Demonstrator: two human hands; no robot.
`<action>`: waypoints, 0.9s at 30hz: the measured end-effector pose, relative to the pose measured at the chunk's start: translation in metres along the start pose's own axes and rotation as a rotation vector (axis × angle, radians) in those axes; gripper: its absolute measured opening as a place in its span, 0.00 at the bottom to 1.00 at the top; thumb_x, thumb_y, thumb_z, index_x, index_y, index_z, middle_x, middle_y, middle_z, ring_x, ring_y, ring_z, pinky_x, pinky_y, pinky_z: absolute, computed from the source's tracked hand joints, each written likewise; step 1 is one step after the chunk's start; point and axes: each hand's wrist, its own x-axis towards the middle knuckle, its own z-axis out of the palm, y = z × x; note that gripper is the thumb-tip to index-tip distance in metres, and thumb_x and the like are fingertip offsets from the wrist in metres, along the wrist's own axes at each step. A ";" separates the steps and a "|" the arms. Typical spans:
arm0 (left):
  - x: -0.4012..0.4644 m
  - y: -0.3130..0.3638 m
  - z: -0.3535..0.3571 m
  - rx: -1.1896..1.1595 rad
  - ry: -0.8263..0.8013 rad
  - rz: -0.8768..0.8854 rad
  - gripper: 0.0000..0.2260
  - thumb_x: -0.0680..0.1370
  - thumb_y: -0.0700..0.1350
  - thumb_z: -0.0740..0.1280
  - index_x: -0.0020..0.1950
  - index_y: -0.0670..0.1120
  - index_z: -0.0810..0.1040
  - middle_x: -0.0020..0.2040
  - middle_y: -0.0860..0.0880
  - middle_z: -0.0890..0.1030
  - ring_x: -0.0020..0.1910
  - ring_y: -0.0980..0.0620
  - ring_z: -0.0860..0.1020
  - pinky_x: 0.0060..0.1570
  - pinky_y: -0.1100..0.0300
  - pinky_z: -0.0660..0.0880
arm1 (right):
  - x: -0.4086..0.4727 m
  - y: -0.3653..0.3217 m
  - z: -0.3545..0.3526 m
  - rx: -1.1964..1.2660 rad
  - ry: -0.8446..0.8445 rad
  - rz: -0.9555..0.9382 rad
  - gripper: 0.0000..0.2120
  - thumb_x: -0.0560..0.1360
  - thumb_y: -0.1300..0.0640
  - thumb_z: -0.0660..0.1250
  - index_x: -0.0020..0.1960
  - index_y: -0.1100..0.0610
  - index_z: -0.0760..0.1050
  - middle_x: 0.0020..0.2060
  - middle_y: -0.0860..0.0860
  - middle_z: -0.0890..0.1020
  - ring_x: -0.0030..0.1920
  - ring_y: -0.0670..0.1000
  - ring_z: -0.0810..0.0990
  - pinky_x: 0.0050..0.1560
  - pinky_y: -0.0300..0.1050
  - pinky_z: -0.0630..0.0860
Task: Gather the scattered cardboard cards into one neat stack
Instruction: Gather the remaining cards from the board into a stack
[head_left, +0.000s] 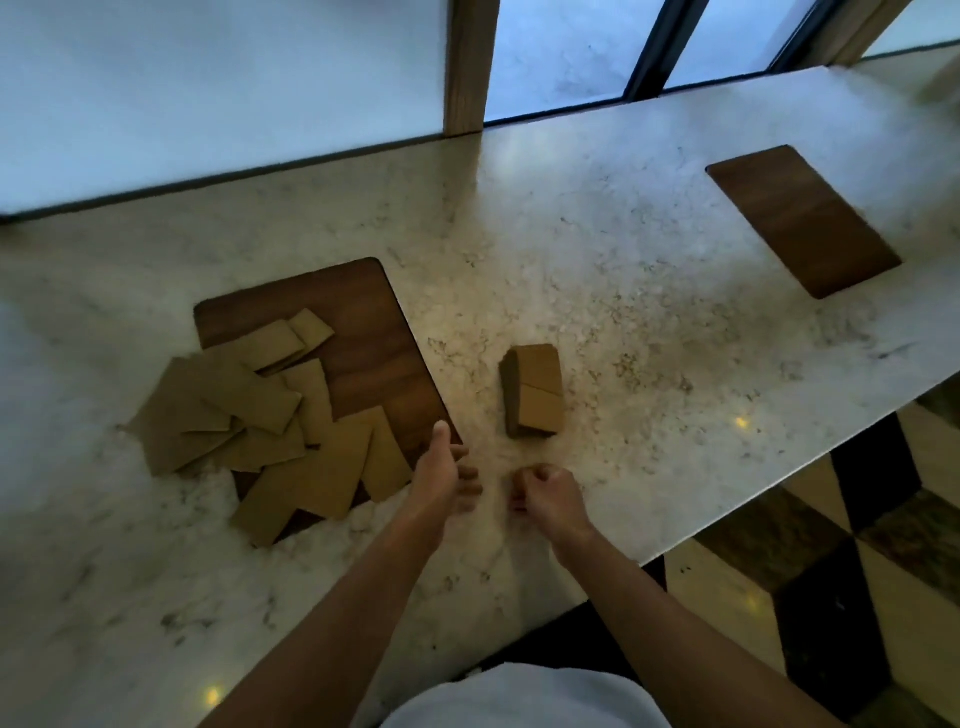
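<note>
We look down on a long white marble counter with grey veining (597, 249), and both bare arms reach out over it; the left hand (441, 475) hangs above the counter's near part with its thumb lifted and pointing away from us, its fingers loosely curved, and we see nothing in its grasp; the right hand (545, 496) sits just beside it, fingers curled in towards the palm, and whether it pinches anything small we cannot tell, since the fingertips are blurred. Just beyond the two hands stands the neat stack of brown rectangular cardboard cards (535, 389), resting directly on the marble, its top showing two cards laid end to end with a seam between them; it is apart from both hands. Off to the left lies the loose spread of scattered brown cardboard cards (249, 415), overlapping one another at all angles, partly on the marble and partly on a dark wooden rectangular mat with rounded corners (374, 332); the nearest of these cards lies just beside the left hand's thumb. A second dark wooden mat (802, 221) sits well apart at the far right; past the counter's right edge we catch a chequered tile floor (857, 545); frosted window panes (208, 78) run behind.
</note>
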 end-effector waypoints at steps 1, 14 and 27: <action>-0.001 -0.003 -0.009 -0.014 -0.024 -0.002 0.25 0.87 0.61 0.53 0.54 0.42 0.78 0.43 0.41 0.82 0.37 0.44 0.80 0.38 0.53 0.76 | -0.003 -0.003 0.009 -0.051 -0.035 -0.032 0.13 0.80 0.56 0.65 0.41 0.58 0.83 0.40 0.57 0.87 0.45 0.59 0.86 0.54 0.62 0.82; -0.014 -0.041 -0.188 -0.267 0.276 0.030 0.12 0.84 0.43 0.60 0.47 0.42 0.81 0.28 0.47 0.84 0.29 0.48 0.81 0.33 0.58 0.76 | -0.021 -0.089 0.169 -0.741 -0.132 -0.522 0.39 0.73 0.37 0.72 0.75 0.57 0.65 0.70 0.59 0.67 0.67 0.60 0.72 0.62 0.52 0.72; -0.016 -0.034 -0.201 0.291 0.188 0.407 0.11 0.79 0.55 0.72 0.55 0.50 0.81 0.44 0.58 0.82 0.41 0.62 0.81 0.37 0.66 0.74 | -0.011 -0.104 0.140 -0.454 -0.481 -0.502 0.12 0.78 0.53 0.72 0.60 0.53 0.79 0.49 0.46 0.83 0.51 0.48 0.82 0.46 0.36 0.75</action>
